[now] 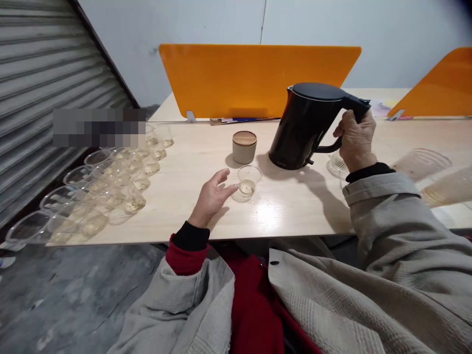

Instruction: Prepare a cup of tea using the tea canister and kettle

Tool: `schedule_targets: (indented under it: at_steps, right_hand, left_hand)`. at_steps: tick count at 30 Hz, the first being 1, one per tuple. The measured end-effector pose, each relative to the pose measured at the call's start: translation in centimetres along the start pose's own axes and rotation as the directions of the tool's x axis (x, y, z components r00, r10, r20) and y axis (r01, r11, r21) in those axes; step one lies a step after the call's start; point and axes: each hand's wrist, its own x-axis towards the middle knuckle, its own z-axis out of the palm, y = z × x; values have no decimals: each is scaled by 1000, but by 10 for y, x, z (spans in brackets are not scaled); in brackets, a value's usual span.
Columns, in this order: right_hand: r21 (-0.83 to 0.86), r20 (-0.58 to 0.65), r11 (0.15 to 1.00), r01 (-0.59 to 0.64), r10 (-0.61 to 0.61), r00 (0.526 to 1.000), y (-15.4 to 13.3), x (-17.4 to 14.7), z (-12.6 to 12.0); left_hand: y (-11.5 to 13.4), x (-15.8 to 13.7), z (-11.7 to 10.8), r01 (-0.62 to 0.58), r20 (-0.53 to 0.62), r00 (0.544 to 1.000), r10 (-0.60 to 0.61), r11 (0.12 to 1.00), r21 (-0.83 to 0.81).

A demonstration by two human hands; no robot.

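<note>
My right hand is wrapped round the handle of a black electric kettle, which leans slightly over the table with its spout toward the left. Beside a clear plastic cup, my left hand has its thumb and fingers apart; the thumb tip is close to the cup's side, and I cannot tell whether it touches. Small bits lie in the bottom of that cup. Just behind it stands a grey canister with a wooden lid.
Several clear cups with bits in them crowd the table's left end. At right are a white strainer-like piece and stacked clear cups. An orange divider runs along the back of the pale table.
</note>
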Motion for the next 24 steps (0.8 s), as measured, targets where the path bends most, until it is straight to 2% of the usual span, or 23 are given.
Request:
schedule_targets:
  at_steps: [5, 9, 14, 20, 24]
  right_hand:
    - [13, 44, 999, -42, 41, 998, -4, 0, 1]
    - [-10, 102, 999, -49, 49, 994, -3, 3, 0]
    - [-21, 100, 997, -73, 75, 992, -2, 6, 1]
    - [-32, 112, 997, -71, 74, 991, -4, 6, 2]
    - [-63, 67, 992, -110, 115, 991, -5, 8, 7]
  left_hand:
    - [-15, 15, 7, 67, 161, 985, -55, 996, -66]
    - [-21, 23, 10, 29, 203, 979, -11, 996, -87]
    - [-14, 25, 14, 31, 268, 963, -9, 996, -79]
    - [-16, 33, 21, 0, 251, 968, 22, 996, -87]
    - [-16, 36, 22, 11, 245, 969, 11, 996, -88]
